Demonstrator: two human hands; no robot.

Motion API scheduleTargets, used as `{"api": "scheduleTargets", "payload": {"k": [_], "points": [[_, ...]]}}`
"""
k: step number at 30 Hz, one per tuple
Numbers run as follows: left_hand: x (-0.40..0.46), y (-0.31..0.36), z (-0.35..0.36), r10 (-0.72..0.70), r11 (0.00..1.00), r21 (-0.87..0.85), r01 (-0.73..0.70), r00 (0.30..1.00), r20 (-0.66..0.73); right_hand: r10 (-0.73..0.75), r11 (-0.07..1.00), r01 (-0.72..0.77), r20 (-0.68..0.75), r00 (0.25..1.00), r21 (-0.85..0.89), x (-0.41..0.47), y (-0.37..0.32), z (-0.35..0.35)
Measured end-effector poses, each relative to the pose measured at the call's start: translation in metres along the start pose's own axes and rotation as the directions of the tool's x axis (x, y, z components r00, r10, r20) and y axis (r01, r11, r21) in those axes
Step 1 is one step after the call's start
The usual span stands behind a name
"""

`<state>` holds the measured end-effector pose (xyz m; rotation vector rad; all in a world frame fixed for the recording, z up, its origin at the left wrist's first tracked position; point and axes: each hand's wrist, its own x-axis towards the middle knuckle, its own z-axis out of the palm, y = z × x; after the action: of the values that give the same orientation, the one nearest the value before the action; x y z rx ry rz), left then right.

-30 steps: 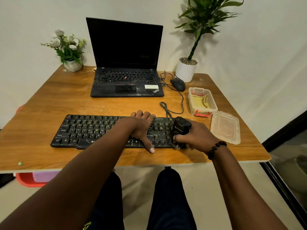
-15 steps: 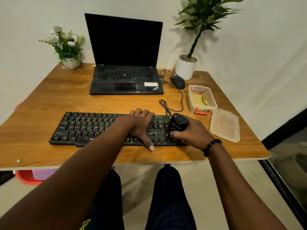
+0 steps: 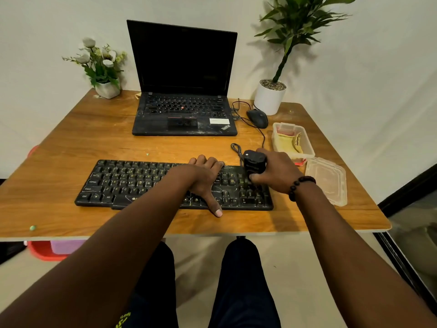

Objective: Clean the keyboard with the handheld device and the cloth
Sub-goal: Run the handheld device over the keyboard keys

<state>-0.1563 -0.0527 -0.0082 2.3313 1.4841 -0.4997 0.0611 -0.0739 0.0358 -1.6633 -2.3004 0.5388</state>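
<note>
The left hand point(image 3: 203, 178) covers a chunk of the keyboard point(image 3: 142, 183), so the keys under the palm are hidden. The right hand point(image 3: 276, 172) wraps the device point(image 3: 254, 162) in its grip, and the underside is out of sight, so can't tell if it touches the keys. Key legends are too small to read. The plant point(image 3: 298, 24) at 1 o'clock is cut off by the top edge. The cloth point(image 3: 289, 143) in the tub point(image 3: 307, 140) is partly hidden by the wall. A red thing point(image 3: 45, 253) under the bench point(image 3: 71, 147) at 8 o'clock is mostly hidden.
</note>
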Motion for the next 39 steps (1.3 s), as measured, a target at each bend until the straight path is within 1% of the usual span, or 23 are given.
{"api": "scheduleTargets", "payload": {"k": [1, 3, 5, 8, 9, 11, 12, 13, 16, 17, 19, 20, 21, 23, 24, 27, 28, 30, 31, 33, 34, 37, 39], "points": [[0.0, 0.0, 0.0, -0.001, 1.0, -0.001, 0.001, 1.0, 0.002, 0.021, 1.0, -0.021, -0.017, 1.0, 0.018, 0.002, 0.002, -0.001], [0.0, 0.0, 0.001, 0.001, 1.0, 0.003, -0.001, 1.0, -0.001, 0.064, 0.972, -0.092, 0.135, 0.989, 0.215, 0.003, 0.004, -0.001], [0.001, 0.0, 0.001, -0.006, 1.0, -0.001, 0.006, 1.0, 0.0, 0.04, 0.964, -0.102, 0.244, 0.969, 0.245, -0.001, 0.002, 0.003], [0.003, -0.001, 0.0, -0.019, 1.0, -0.02, 0.019, 1.0, 0.012, -0.008, 0.999, 0.007, 0.021, 1.0, 0.036, 0.007, 0.0, 0.007], [0.003, -0.001, 0.0, -0.02, 0.999, -0.025, 0.021, 1.0, 0.016, 0.005, 0.999, -0.005, 0.004, 1.0, 0.044, 0.01, 0.001, 0.006], [0.005, -0.002, 0.002, -0.022, 0.999, -0.03, 0.022, 1.0, 0.016, 0.04, 0.98, -0.071, 0.165, 0.985, 0.184, 0.01, 0.003, 0.002], [0.005, -0.002, 0.002, -0.024, 0.999, -0.029, 0.024, 1.0, 0.014, 0.024, 0.977, -0.075, 0.242, 0.97, 0.201, 0.008, 0.002, 0.002], [0.004, -0.002, 0.002, -0.025, 0.999, -0.026, 0.026, 1.0, 0.011, 0.007, 0.985, -0.048, 0.246, 0.969, 0.164, 0.009, 0.0, 0.003], [0.004, -0.001, 0.001, -0.025, 1.0, -0.013, 0.026, 1.0, 0.014, -0.024, 0.999, 0.024, 0.015, 1.0, -0.021, 0.016, -0.003, 0.004], [0.004, 0.0, 0.0, -0.026, 1.0, -0.011, 0.026, 1.0, 0.014, -0.007, 1.0, 0.007, 0.032, 0.999, 0.004, 0.017, -0.002, 0.003], [0.002, 0.001, 0.001, -0.026, 1.0, -0.013, 0.026, 1.0, 0.013, 0.014, 0.992, -0.043, 0.225, 0.974, 0.123, 0.017, 0.0, -0.001], [0.001, 0.001, 0.001, -0.024, 1.0, -0.012, 0.024, 1.0, 0.01, -0.008, 0.992, -0.027, 0.273, 0.962, 0.124, 0.015, -0.001, -0.001], [0.0, 0.001, 0.0, -0.02, 1.0, -0.01, 0.02, 1.0, 0.008, -0.028, 0.997, 0.009, 0.251, 0.968, 0.078, 0.016, -0.002, 0.0], [-0.001, 0.001, -0.001, -0.014, 1.0, -0.009, 0.014, 1.0, 0.012, -0.06, 0.997, 0.064, 0.077, 0.995, -0.051, 0.02, -0.003, 0.001], [0.0, 0.002, -0.002, -0.015, 1.0, -0.011, 0.015, 1.0, 0.015, -0.054, 0.997, 0.056, 0.056, 0.997, -0.044, 0.021, -0.002, 0.0], [-0.001, 0.002, 0.0, -0.014, 1.0, -0.004, 0.014, 1.0, 0.014, -0.039, 0.998, 0.03, 0.188, 0.981, 0.052, 0.022, 0.002, -0.006], [-0.002, 0.002, -0.001, -0.013, 1.0, -0.002, 0.013, 1.0, 0.011, -0.047, 0.999, 0.043, 0.175, 0.983, 0.026, 0.022, 0.004, -0.007], [-0.003, 0.003, -0.002, -0.01, 1.0, 0.005, 0.01, 1.0, 0.017, -0.046, 0.997, 0.048, 0.047, 0.998, -0.054, 0.023, 0.006, -0.009], [-0.003, 0.004, -0.004, -0.011, 1.0, 0.008, 0.011, 1.0, 0.021, -0.026, 0.999, 0.027, 0.033, 0.999, -0.023, 0.023, 0.008, -0.009], [-0.004, 0.006, -0.005, -0.015, 1.0, 0.005, 0.015, 1.0, 0.021, -0.006, 0.993, -0.011, 0.145, 0.989, 0.117, 0.022, 0.008, -0.006], [-0.005, 0.006, -0.005, -0.017, 1.0, 0.0, 0.017, 1.0, 0.019, -0.015, 0.992, -0.007, 0.176, 0.984, 0.124, 0.022, 0.006, -0.003], [-0.008, 0.006, -0.005, -0.014, 1.0, -0.009, 0.015, 1.0, 0.022, -0.061, 0.998, 0.061, 0.061, 0.996, -0.003, 0.026, 0.001, 0.003], [-0.008, 0.007, -0.005, -0.016, 1.0, -0.01, 0.016, 1.0, 0.024, -0.058, 0.998, 0.058, 0.037, 0.998, 0.019, 0.03, -0.002, 0.004]]}}
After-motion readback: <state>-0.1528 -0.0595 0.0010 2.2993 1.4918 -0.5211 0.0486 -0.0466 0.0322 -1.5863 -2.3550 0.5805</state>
